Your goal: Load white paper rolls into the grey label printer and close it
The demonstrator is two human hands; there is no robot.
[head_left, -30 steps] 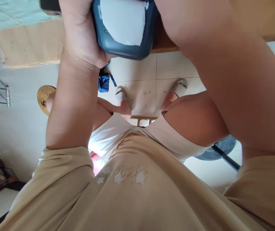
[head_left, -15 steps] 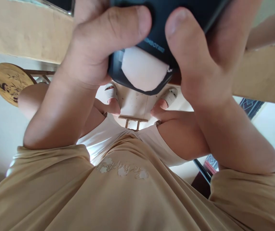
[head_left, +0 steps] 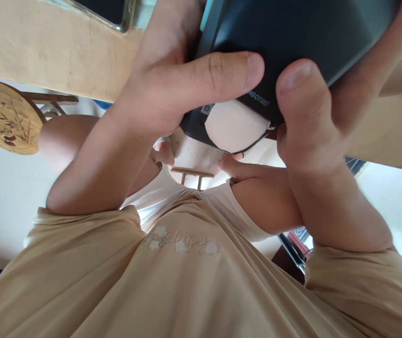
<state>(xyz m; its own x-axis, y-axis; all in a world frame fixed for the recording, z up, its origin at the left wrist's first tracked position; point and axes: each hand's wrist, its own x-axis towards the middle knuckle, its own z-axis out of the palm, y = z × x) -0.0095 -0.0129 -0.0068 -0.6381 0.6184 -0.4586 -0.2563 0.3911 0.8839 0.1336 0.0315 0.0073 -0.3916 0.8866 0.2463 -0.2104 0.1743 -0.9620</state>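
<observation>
The dark box (head_left: pixel 292 28) is up in the air, held by both hands at the near edge of the counter (head_left: pixel 63 56). The left hand (head_left: pixel 172 80) grips one side, and the right hand (head_left: pixel 309 117) grips the other. Both thumbs press on top, close but not touching. I can't see all the fingers below. To hold it well, I think both hands should squeeze about the same, so it won't tip. The thumbs should keep off the white patch (head_left: pixel 238 124) at the near end. A phone (head_left: pixel 105 9) lies on the counter, so don't bump it. A round wooden stool (head_left: pixel 11 117) stands by the left leg.
</observation>
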